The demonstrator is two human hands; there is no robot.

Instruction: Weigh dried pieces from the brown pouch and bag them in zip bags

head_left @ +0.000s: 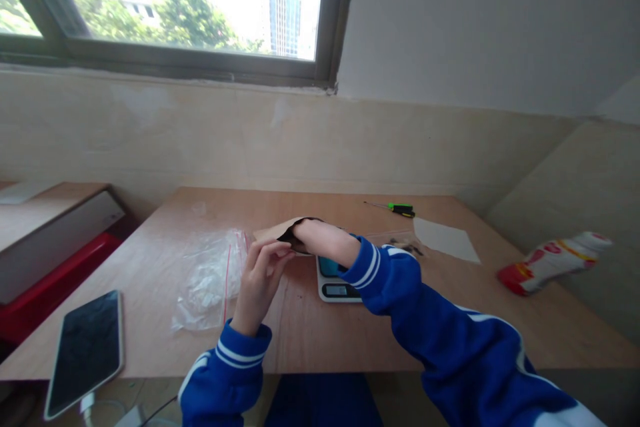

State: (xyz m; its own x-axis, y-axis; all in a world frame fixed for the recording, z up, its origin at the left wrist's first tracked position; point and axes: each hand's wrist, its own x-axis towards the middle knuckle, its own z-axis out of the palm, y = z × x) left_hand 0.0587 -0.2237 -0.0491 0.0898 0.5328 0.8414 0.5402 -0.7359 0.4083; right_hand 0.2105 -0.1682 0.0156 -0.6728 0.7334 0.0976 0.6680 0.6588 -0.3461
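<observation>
A brown paper bag (274,232) is held over the wooden table (320,333), its dark mouth facing right. My right hand is pushed inside the bag, so only the forearm (325,240) shows and its fingers are hidden. My left hand (260,277) grips the bag's lower edge near the mouth, fingers curled round it. A small white kitchen scale (336,283) with a teal top sits on the table just under my right forearm.
Clear zip bags (210,280) lie left of my hands. A phone (87,347) rests at the table's front left corner. A green screwdriver (400,208), a white sheet (445,239), a small clear bag with dark bits (407,245) and a red-and-white package (553,260) lie to the right.
</observation>
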